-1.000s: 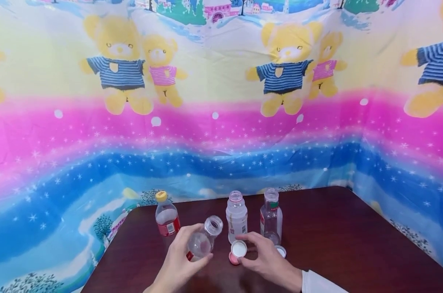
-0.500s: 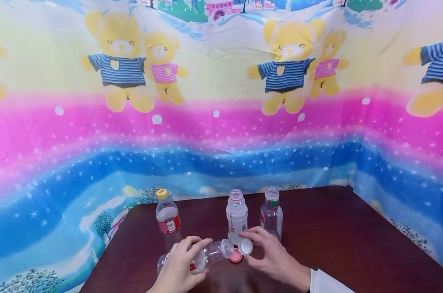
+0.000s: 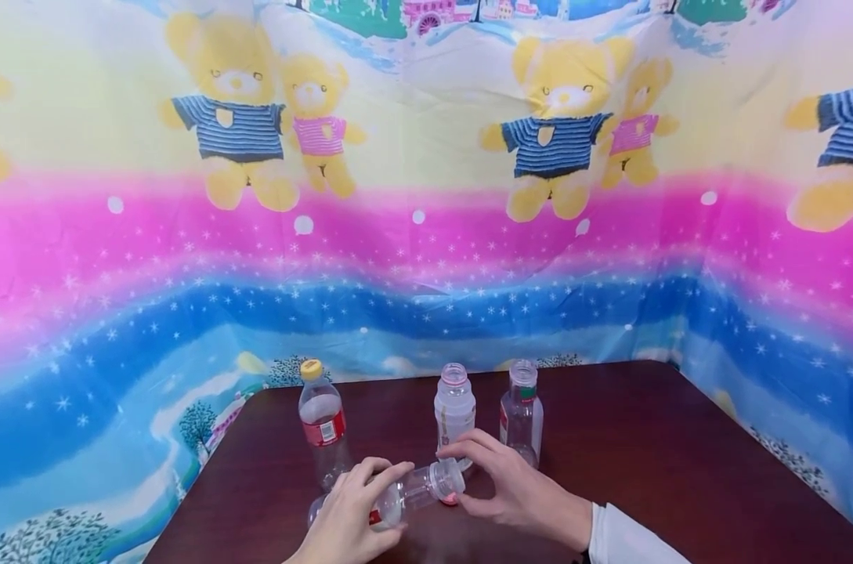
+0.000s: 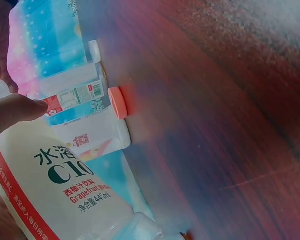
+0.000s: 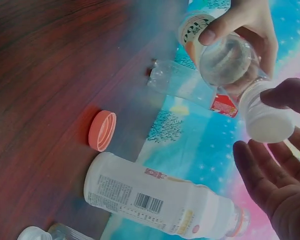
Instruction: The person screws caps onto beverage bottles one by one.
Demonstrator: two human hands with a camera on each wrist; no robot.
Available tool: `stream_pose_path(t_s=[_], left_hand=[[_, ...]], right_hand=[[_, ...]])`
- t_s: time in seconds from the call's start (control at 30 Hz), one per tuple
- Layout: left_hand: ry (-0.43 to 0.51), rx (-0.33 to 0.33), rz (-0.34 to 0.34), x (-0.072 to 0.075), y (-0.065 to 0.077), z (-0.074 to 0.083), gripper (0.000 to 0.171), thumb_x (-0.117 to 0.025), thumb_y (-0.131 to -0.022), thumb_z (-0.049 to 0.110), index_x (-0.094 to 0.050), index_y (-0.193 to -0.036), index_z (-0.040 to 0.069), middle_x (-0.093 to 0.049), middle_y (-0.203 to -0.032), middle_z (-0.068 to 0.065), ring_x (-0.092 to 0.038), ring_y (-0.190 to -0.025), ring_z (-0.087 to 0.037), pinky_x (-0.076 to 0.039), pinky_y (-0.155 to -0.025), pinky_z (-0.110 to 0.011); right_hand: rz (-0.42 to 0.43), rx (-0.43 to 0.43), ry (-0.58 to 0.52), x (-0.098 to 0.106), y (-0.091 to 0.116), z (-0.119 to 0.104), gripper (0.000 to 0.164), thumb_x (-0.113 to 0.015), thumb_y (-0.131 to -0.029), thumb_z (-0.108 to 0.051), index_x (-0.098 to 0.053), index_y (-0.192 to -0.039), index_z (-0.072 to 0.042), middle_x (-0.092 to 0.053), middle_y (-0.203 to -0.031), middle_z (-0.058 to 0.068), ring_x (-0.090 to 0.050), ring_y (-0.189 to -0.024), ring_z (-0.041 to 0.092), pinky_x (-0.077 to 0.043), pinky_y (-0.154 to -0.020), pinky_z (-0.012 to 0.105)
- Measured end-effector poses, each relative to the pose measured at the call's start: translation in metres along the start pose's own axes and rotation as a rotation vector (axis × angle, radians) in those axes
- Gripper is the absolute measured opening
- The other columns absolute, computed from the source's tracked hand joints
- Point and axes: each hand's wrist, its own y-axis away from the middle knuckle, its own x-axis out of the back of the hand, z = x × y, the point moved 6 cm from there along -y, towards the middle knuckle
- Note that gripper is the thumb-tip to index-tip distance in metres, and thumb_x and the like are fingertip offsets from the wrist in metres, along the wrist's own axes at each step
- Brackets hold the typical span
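Note:
My left hand [image 3: 356, 509] grips a clear plastic bottle [image 3: 417, 487] round its body. The bottle lies tilted nearly level, its neck towards the right, and a white label [image 4: 65, 175] with a red stripe shows in the left wrist view. A white screw cap [image 5: 272, 126] sits over the bottle's mouth. My right hand [image 3: 518, 489] holds that cap between thumb and fingers, the thumb on its ridged side. Below the neck, a pink cap [image 5: 103, 131] lies on the table, partly hidden in the head view.
A whitish bottle [image 3: 456, 411] without a cap stands just behind the hands. To its right is an uncapped clear bottle [image 3: 521, 423] with a green neck band. A yellow-capped bottle [image 3: 322, 415] with a red label stands left. Another white cap [image 5: 34, 233] lies on the dark table [image 3: 630, 454].
My left hand has tipped the bottle from mouth-up to nearly level, neck rightward. The white cap in my right hand, apart before, has come onto the bottle's mouth.

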Motion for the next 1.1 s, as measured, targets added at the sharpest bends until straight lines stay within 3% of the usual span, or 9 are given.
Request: stream_pose_path(t_s=[0.2,0.33,0.57,0.73,1.1], left_hand=[[0.048,0.021,-0.109,-0.002,0.004,0.0,0.075,-0.091,-0.069,0.032,-0.059,-0.136,0.039,-0.059,-0.113,0.014,-0.057,-0.094,-0.005,-0.048,-0.078,-0.031],[0.052,0.038,-0.152,-0.002,0.005,-0.001,0.075,-0.091,-0.07,0.032,-0.058,-0.137,0.04,-0.06,-0.114,0.013,-0.057,-0.095,-0.007,-0.049,-0.079,-0.033],[0.05,0.025,-0.154,-0.003,0.004,0.0,0.074,-0.091,-0.07,0.032,-0.059,-0.137,0.039,-0.06,-0.114,0.012,-0.058,-0.095,-0.008,-0.05,-0.079,-0.033],[0.056,0.004,-0.134,-0.002,0.002,0.001,0.074,-0.091,-0.07,0.032,-0.059,-0.136,0.038,-0.06,-0.113,0.013,-0.057,-0.094,-0.007,-0.048,-0.077,-0.031],[-0.011,-0.006,-0.109,-0.001,-0.002,0.008,0.079,-0.091,-0.068,0.034,-0.056,-0.138,0.042,-0.059,-0.115,0.013,-0.056,-0.096,-0.009,-0.048,-0.08,-0.035]], right_hand=[[0.025,0.042,-0.11,-0.004,0.006,-0.002,0.047,-0.081,-0.087,-0.017,-0.058,-0.128,-0.017,-0.063,-0.123,-0.004,-0.062,-0.106,0.005,-0.056,-0.087,0.019],[0.043,0.072,-0.11,-0.007,0.008,-0.003,0.044,-0.08,-0.088,-0.019,-0.059,-0.127,-0.019,-0.064,-0.124,-0.003,-0.063,-0.11,0.006,-0.055,-0.089,0.016],[0.048,0.011,-0.119,-0.008,0.01,0.0,0.04,-0.08,-0.087,-0.026,-0.064,-0.124,-0.023,-0.066,-0.124,-0.007,-0.064,-0.112,0.006,-0.055,-0.09,0.018],[0.032,-0.032,-0.179,-0.008,0.009,0.002,0.04,-0.077,-0.089,-0.03,-0.065,-0.126,-0.02,-0.068,-0.121,-0.001,-0.068,-0.104,0.006,-0.06,-0.083,0.025],[0.0,-0.172,-0.258,-0.006,0.008,0.011,0.032,-0.072,-0.092,-0.036,-0.069,-0.118,-0.017,-0.074,-0.102,-0.003,-0.068,-0.088,-0.004,-0.059,-0.075,0.022]])
